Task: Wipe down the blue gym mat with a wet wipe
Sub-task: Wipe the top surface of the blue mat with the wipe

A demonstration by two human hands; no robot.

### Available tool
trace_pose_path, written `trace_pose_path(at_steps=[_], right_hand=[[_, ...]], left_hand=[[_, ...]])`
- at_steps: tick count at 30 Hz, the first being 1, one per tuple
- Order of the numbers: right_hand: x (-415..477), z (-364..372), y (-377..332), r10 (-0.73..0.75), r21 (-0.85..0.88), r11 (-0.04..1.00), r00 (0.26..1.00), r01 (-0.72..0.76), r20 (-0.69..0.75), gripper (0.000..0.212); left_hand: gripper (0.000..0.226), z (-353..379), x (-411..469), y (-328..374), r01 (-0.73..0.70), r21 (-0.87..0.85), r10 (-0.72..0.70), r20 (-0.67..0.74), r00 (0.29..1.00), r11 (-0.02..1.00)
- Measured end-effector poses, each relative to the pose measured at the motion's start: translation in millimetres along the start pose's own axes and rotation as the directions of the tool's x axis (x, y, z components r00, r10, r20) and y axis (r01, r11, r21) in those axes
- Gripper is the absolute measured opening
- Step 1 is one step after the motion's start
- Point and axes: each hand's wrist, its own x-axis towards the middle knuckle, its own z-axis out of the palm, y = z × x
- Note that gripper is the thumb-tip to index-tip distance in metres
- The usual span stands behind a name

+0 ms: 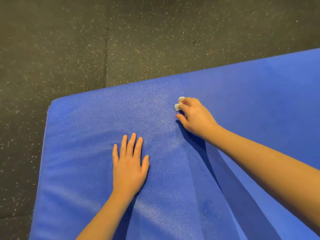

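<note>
The left hand (129,163) lay palm down on the blue gym mat (78,153), its fingers straight and slightly spread, the thumb angled out toward the right hand. The right hand (194,115) rested farther out on the mat, ahead of the left fingertips and off to their right. Its fingers were curled down over a small bunched wet wipe (179,103), holding it against the surface. Only two pale white lobes of the wipe showed, poking out just beyond the curled fingertips on their left side; the rest was hidden under the hand. The right thumb touched the mat just below the wipe.

The mat was a strong blue with a fine pebbled grain. A paler, hazy band ran across it between the left fingertips and the right hand. Long soft creases ran under and beside the right forearm (259,161), which cast a dark shadow on the mat. The mat's rounded corner sat well to the left of the left fingers, beyond them. Past that edge lay a dark floor (86,40) speckled with light flecks and crossed by seams.
</note>
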Motion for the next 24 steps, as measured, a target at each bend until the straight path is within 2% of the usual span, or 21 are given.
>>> trace_pose_path(at_steps=[2,3,6,7,8,11,12,14,15,16,18,20,21,22,24], right_hand=[[-9,1,0,-0.106,-0.048,0.993,0.992,0.109,0.065,0.019],[-8,-1,3,-0.108,-0.072,0.991,0.992,0.112,0.062,0.016],[2,-13,18,0.091,-0.113,0.989,0.995,-0.096,-0.047,0.019],[2,-12,17,0.110,-0.106,0.988,0.993,-0.115,-0.052,0.018],[-1,-10,12,0.074,-0.094,0.993,0.997,-0.076,-0.022,0.017],[-20,-4,-3,-0.166,-0.018,0.985,0.975,0.170,0.149,0.016],[-20,-6,-2,-0.162,-0.012,0.986,0.974,0.166,0.156,0.015],[-10,-9,7,0.056,-0.015,0.998,0.998,-0.056,0.042,0.014],[-7,-9,10,0.186,-0.028,0.982,0.982,-0.186,-0.021,0.019],[-8,-7,7,0.234,-0.033,0.971,0.971,-0.236,-0.051,0.021],[-21,0,-6,0.084,-0.020,0.996,0.996,-0.083,0.018,0.015],[-38,2,-13,-0.120,0.019,0.993,0.979,0.119,0.167,0.013],[-40,-1,-10,-0.124,0.030,0.992,0.973,0.121,0.194,0.012],[-37,-3,-3,-0.074,0.023,0.997,0.984,0.071,0.159,0.012],[-31,-7,8,0.105,-0.008,0.994,0.994,-0.105,-0.014,0.016]], left_hand=[[0.058,0,0,-1,-0.004,0.002,0.004,0.004,1.000,1.000],[0.058,1,0,-1,-0.004,0.002,0.004,0.005,1.000,1.000],[0.059,0,0,0,-0.002,0.000,0.002,0.013,1.000,1.000],[0.059,0,0,0,-0.005,0.003,0.005,0.019,1.000,1.000],[0.059,-1,0,-1,-0.013,0.010,0.013,0.025,1.000,1.000],[0.060,-1,-1,-6,-0.047,0.028,0.046,0.037,0.998,0.999],[0.060,-2,-1,-7,-0.050,0.031,0.049,0.041,0.998,0.998],[0.060,-3,-2,-5,-0.034,0.031,0.032,0.053,0.998,0.999],[0.060,-3,-2,-3,-0.019,0.025,0.017,0.061,0.998,0.999],[0.060,-4,-3,0,-0.003,0.019,0.002,0.069,0.998,1.000],[0.059,-7,-5,4,0.020,0.011,-0.021,0.073,0.997,1.000],[0.060,-9,-9,7,0.017,0.007,-0.018,0.061,0.998,1.000],[0.060,-8,-14,8,0.001,0.004,-0.002,0.052,0.999,1.000],[0.059,-7,-20,11,-0.023,0.003,0.023,0.043,0.999,1.000],[0.059,-4,-33,19,-0.058,-0.009,0.059,0.040,0.997,0.998]])
